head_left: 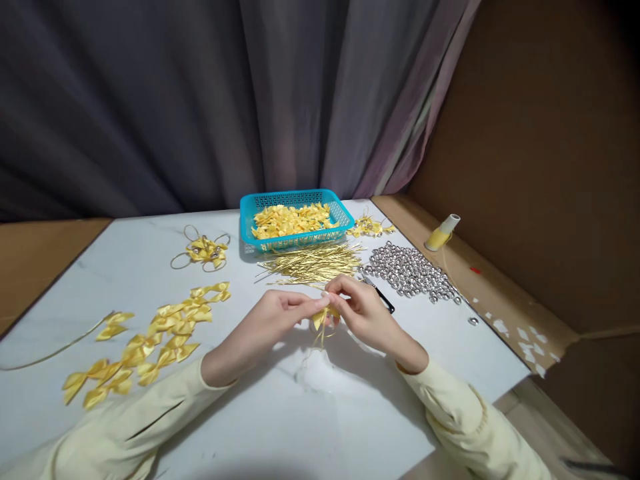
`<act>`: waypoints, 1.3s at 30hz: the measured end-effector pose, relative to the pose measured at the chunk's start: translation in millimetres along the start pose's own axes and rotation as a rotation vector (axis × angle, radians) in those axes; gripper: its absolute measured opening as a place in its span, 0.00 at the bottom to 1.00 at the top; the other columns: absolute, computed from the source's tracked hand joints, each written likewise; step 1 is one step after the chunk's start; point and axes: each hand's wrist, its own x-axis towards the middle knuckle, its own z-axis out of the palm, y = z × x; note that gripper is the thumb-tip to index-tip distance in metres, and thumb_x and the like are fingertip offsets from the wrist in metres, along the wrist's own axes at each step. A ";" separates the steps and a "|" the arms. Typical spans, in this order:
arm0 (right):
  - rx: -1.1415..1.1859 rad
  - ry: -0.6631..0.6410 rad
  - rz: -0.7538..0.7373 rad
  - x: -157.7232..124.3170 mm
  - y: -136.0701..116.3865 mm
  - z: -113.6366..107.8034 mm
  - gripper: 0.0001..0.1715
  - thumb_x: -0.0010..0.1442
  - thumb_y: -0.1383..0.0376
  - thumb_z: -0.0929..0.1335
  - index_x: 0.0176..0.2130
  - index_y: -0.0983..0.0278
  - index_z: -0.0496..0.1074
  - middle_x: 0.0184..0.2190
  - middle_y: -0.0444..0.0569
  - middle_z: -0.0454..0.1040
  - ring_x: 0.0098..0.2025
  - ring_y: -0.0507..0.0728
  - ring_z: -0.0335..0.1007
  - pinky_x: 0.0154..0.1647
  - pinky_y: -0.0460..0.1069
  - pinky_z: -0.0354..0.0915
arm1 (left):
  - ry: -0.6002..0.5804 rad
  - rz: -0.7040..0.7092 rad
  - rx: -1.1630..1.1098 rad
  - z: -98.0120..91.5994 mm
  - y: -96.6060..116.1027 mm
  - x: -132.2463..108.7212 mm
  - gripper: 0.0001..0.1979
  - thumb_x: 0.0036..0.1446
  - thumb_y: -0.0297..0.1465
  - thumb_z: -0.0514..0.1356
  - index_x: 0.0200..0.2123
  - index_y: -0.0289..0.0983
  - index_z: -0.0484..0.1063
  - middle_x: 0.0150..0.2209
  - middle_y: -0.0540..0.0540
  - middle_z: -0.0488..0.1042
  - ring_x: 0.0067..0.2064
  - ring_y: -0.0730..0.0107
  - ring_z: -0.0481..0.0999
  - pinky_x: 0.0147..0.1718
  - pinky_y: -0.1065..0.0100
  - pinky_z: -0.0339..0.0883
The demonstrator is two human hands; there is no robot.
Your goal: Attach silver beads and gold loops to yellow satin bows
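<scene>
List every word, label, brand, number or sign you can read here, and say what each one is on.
None: nothing in view carries readable text.
Blue basket: no lettering visible.
Yellow thread spool: no legible label.
Black-handled tool: too small to tell whether it is marked.
Held yellow ribbon piece: no lettering visible.

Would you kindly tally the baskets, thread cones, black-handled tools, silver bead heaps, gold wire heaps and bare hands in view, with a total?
Blue basket: 1
Yellow thread cone: 1
Black-handled tool: 1
Silver bead heap: 1
Gold wire heap: 1
Bare hands, left hand and right hand: 2
Total: 7
</scene>
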 end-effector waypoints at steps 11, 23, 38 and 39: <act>-0.011 0.049 0.015 -0.2 -0.1 -0.8 0.09 0.60 0.64 0.61 0.28 0.64 0.62 0.26 0.45 0.65 0.27 0.51 0.62 0.26 0.46 0.59 | 0.025 0.006 0.033 2.8 -12.7 12.8 0.11 0.50 0.38 0.62 0.27 0.35 0.76 0.26 0.50 0.76 0.26 0.75 0.68 0.25 0.75 0.55; 0.447 0.149 0.231 6.2 3.5 -11.9 0.13 0.56 0.59 0.66 0.26 0.64 0.63 0.23 0.44 0.67 0.26 0.51 0.67 0.33 0.49 0.65 | 0.006 -0.070 0.118 7.9 -4.2 7.1 0.15 0.48 0.42 0.62 0.27 0.34 0.76 0.20 0.50 0.73 0.19 0.80 0.54 0.18 0.74 0.44; 0.464 0.045 0.179 14.1 22.8 -21.6 0.12 0.59 0.61 0.62 0.27 0.62 0.55 0.23 0.39 0.57 0.17 0.46 0.51 0.21 0.46 0.64 | -0.049 -0.130 0.136 13.2 -10.5 5.8 0.16 0.45 0.42 0.62 0.26 0.33 0.76 0.20 0.49 0.73 0.18 0.77 0.58 0.18 0.73 0.43; 0.410 0.032 0.164 14.4 24.0 -24.8 0.12 0.60 0.61 0.61 0.27 0.62 0.55 0.22 0.39 0.57 0.17 0.46 0.51 0.19 0.46 0.62 | -0.055 -0.131 0.138 13.4 -11.7 5.4 0.16 0.45 0.42 0.62 0.26 0.33 0.76 0.19 0.49 0.73 0.18 0.77 0.58 0.18 0.73 0.43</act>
